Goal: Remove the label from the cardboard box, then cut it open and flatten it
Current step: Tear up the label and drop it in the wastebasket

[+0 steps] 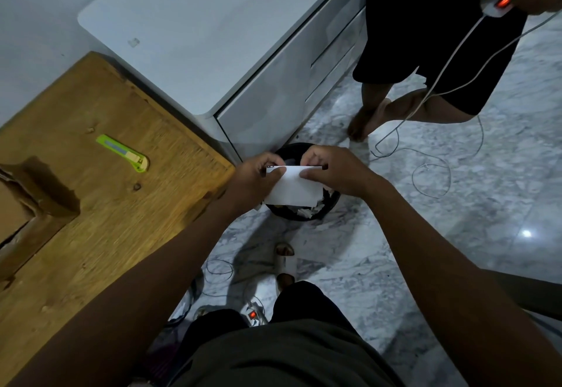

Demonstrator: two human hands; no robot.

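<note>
No writing can be read: the white rectangular paper label (pixel 293 187) shows only a small dark printed mark at its upper left corner, too blurred to make out. At centre frame, the left hand (pixel 258 178) and the right hand (pixel 333 170) each pinch the label's top edge between thumb and fingers, holding it above one round black waste bin (pixel 330 204) that holds scraps of white paper. One brown cardboard box (pixel 18 204) sits at the left edge, on the wooden tabletop (pixel 115 219). One lime-green utility knife (pixel 124 153) lies there too, well apart from the box. A second person's legs (pixel 395 106) stand at upper right, beside a white cabinet (pixel 213 36).
</note>
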